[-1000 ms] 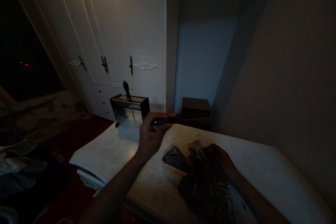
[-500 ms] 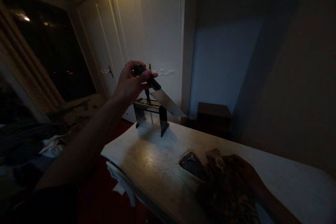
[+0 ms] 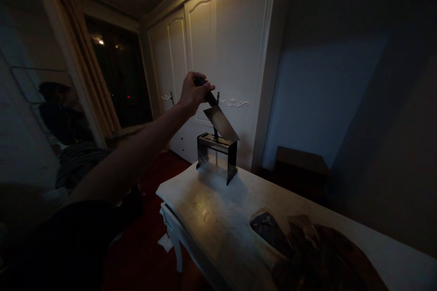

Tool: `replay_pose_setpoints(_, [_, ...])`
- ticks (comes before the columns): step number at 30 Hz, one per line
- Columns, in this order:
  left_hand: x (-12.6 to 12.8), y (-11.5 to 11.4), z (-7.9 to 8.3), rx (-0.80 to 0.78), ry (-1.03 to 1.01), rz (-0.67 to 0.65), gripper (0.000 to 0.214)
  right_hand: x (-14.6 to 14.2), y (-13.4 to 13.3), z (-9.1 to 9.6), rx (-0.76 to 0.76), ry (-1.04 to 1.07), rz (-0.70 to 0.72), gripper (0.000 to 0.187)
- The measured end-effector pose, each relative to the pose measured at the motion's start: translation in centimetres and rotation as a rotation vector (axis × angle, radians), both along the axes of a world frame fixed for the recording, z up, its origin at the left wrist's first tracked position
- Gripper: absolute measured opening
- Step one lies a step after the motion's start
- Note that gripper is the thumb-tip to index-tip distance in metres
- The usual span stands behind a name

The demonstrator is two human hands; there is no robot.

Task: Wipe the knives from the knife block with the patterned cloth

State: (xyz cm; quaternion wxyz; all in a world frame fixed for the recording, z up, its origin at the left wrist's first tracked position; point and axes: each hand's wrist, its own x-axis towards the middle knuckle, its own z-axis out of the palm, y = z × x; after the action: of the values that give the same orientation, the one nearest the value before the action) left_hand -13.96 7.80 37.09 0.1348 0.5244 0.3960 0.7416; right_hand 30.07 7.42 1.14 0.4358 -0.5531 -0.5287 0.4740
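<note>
My left hand (image 3: 196, 93) is closed round the black handle of a kitchen knife (image 3: 223, 125). The broad blade slants down to the right, its tip close above or in front of a knife block (image 3: 232, 159) with clear front and black sides. Whether the blade touches the block cannot be made out. Another knife (image 3: 215, 132) with a dark handle stands in the block. At the lower right, my right hand (image 3: 336, 241) is over a crumpled dark cloth (image 3: 303, 254); deep shadow hides its fingers. A dark, wedge-shaped item (image 3: 269, 229) lies beside the cloth.
The block stands near the far left end of a white table (image 3: 191, 195). Behind it rises a white wardrobe (image 3: 235, 54). A dark low box (image 3: 302, 161) stands beyond the table. At left, a person (image 3: 61, 109) shows in what looks like a mirror.
The view has swung left, so the table and block sit further right. My left hand has brought the knife nearer the block, its blade now overlapping the block's top. My right hand stays by the cloth.
</note>
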Motion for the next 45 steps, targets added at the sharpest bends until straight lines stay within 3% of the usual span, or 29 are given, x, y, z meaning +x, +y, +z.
replay_pose_setpoints(6, [-1.0, 2.3, 0.4, 0.031, 0.095, 0.055, 0.028, 0.3, 0.4, -0.2, -0.014, -0.002, -0.005, 0.040])
replay_pose_setpoints(14, [-1.5, 4.9, -0.2, 0.041, 0.254, 0.074, 0.031, 0.7, 0.4, -0.8, -0.008, 0.019, -0.003, 0.043])
replay_pose_setpoints(35, [0.2, 5.4, -0.7, -0.034, 0.270, 0.048, 0.034, 0.6, 0.2, -0.5, -0.022, -0.015, -0.036, 0.046])
replay_pose_setpoints(45, [1.5, 6.5, -0.6, 0.006, 0.411, 0.052, 0.032, 0.5, 0.2, 0.3, -0.010, -0.031, -0.015, 0.049])
